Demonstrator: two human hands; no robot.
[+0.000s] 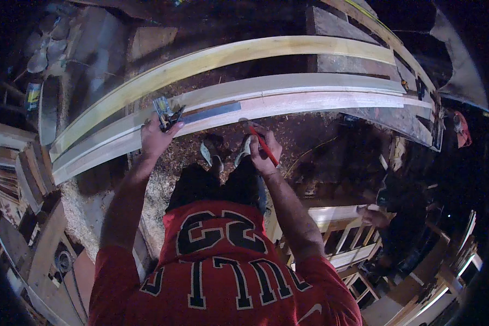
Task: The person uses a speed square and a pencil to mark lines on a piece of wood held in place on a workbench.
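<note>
My left hand [157, 136] grips the metal head of what looks like a carpenter's square [163, 108]. Its flat dark blade [214, 112] lies lengthwise along the near long wooden board [297, 104]. In my right hand [265, 148] is a red pencil [265, 144], held between thumb and fingers. That hand hovers over the floor just on my side of the board, and its tip appears apart from the wood. Directly behind the near board runs a second pale board [277, 84], close alongside it.
Farther back, a yellowish board [244, 55] spans the same supports. A slatted wooden frame [428, 87] stands right, with a red tool [461, 129] beyond it. Wood shavings litter the floor [179, 159]. Another person's hand [375, 216] is near a wooden frame [346, 236] at lower right.
</note>
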